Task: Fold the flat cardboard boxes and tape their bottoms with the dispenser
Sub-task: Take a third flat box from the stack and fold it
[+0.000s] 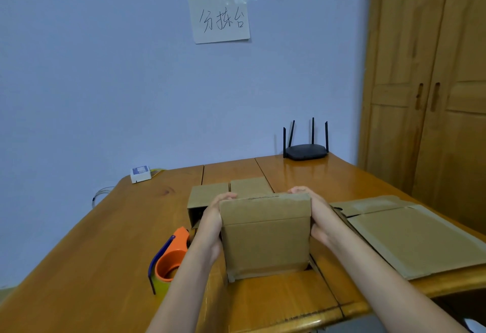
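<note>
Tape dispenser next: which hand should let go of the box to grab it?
Left, probably. The tape dispenser lies just beside the left hand; the right hand is across the box.

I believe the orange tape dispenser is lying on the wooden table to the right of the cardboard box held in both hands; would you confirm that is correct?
Not quite: the head view shows the orange tape dispenser lying on the wooden table to the left of the cardboard box, beside the left hand. The right hand holds the box's other side.

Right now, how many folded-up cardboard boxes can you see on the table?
2. One brown cardboard box is held between both hands near the front edge. Another brown cardboard box lies on its side just behind it, left. The flat cardboard sheets on the right aren't folded; more may be hidden.
</note>
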A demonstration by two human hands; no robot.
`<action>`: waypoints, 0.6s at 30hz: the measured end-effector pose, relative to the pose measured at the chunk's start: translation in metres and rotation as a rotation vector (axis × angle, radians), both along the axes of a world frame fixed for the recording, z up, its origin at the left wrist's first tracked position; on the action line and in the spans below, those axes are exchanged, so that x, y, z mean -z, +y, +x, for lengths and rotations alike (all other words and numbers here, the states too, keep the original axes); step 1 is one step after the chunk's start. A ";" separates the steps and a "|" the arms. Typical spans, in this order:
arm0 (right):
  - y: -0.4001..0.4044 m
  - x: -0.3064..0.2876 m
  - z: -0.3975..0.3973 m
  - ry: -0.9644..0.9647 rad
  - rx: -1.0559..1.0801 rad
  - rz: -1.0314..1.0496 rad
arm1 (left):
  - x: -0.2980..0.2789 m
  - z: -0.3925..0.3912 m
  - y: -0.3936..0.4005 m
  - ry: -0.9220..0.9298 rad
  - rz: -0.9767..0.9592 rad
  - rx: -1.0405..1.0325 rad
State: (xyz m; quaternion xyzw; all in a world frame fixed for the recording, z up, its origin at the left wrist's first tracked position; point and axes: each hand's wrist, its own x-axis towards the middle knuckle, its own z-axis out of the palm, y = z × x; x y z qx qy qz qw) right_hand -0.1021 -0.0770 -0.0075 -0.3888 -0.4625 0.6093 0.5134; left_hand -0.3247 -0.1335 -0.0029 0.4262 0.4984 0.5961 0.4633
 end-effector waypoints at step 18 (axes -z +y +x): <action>-0.016 0.001 0.012 -0.021 -0.126 0.109 | 0.005 -0.007 0.004 -0.030 0.025 0.038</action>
